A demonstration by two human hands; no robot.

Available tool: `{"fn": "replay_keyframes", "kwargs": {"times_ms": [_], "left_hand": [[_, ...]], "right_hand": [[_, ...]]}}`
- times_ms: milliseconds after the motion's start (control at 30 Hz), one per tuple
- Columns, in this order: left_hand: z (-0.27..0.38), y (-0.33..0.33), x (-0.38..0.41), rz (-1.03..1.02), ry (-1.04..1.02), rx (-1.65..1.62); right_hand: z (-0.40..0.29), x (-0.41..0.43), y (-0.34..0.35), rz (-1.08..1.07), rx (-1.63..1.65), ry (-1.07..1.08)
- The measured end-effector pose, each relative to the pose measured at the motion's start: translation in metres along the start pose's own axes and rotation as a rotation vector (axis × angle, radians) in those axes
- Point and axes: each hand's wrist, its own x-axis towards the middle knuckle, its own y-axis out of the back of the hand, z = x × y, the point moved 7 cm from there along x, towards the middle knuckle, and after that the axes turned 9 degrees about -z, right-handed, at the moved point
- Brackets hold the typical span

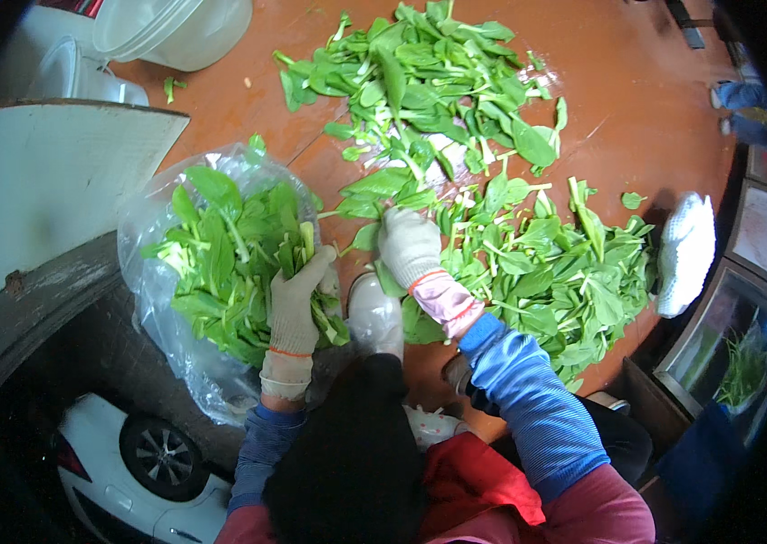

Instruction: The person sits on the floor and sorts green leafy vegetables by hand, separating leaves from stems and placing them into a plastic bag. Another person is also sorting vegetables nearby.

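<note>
My left hand (298, 299), in a pale knit glove, is closed around a bunch of leafy greens with pale stems. It is at the right side of a clear plastic bag (145, 255) heaped with loose green leaves (213, 272). My right hand (411, 241), in a similar glove, touches leaves on the reddish-brown floor; its fingertips are partly hidden, so I cannot tell whether it grips one. A large pile of leafy greens (560, 272) spreads to its right. Another pile (417, 75) lies farther ahead. My shoe (375, 309) is between the two hands.
Translucent plastic tubs (200, 41) stand at the upper left, near a pale panel (57, 183). A white knitted item (686, 255) is at the right, by glass-fronted cases (717, 340). A white car (118, 469) shows at the lower left. Part of a person (747, 109) appears at the far right.
</note>
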Motion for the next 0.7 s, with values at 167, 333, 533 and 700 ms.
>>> {"fn": "replay_keyframes", "kwargs": {"times_ms": [167,333,533,700], "left_hand": [[0.000,-0.016,-0.005,0.043,0.037,0.090],[0.009,-0.044,-0.017,0.018,-0.049,-0.046],[0.004,-0.052,-0.014,-0.073,-0.103,0.112],[-0.001,-0.054,-0.024,-0.166,0.180,-0.012]], "right_hand": [[0.052,-0.016,0.020,-0.030,0.174,-0.035],[0.054,-0.027,0.042,-0.080,0.337,-0.193],[0.039,-0.007,-0.009,-0.159,0.264,-0.204],[0.071,-0.026,-0.012,-0.127,0.560,-0.246]]}}
